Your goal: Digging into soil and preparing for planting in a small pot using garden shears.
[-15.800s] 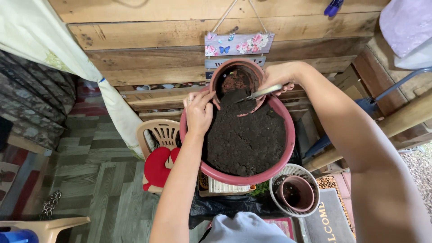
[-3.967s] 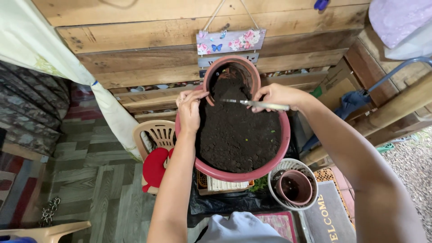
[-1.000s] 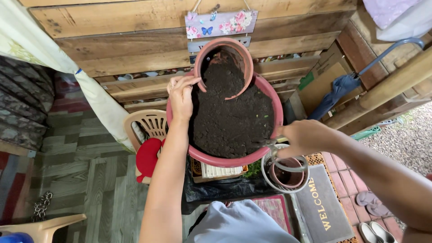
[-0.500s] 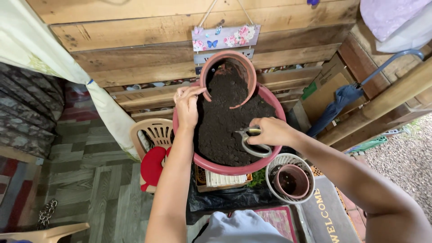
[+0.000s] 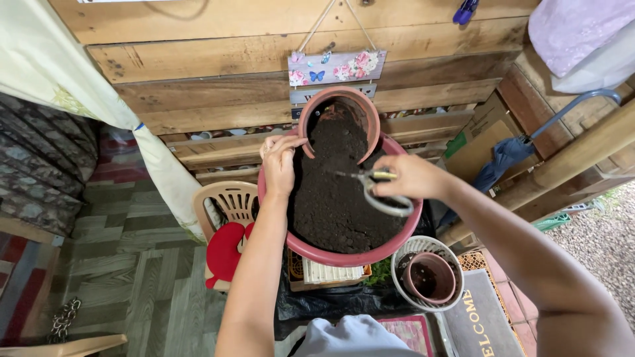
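Observation:
A wide red basin (image 5: 311, 250) full of dark soil (image 5: 334, 205) sits in front of me. A terracotta pot (image 5: 368, 112) lies tipped on its side at the basin's far rim, with soil spilling from its mouth. My left hand (image 5: 279, 162) grips the pot's left rim. My right hand (image 5: 413, 177) hovers over the soil and holds a pair of scissors (image 5: 370, 182) with grey loop handles. The blades point left toward the pot.
A small terracotta pot (image 5: 430, 277) stands inside a white basket (image 5: 403, 254) to the lower right. A beige plastic chair (image 5: 228, 201) with a red cloth stands to the left. A wooden pallet wall (image 5: 198, 66) with a hanging sign is behind. A doormat (image 5: 479, 317) lies at the lower right.
My right hand came up from beside the small pot to above the soil, bringing the scissors toward the tipped pot. My left hand kept its grip on the pot's rim.

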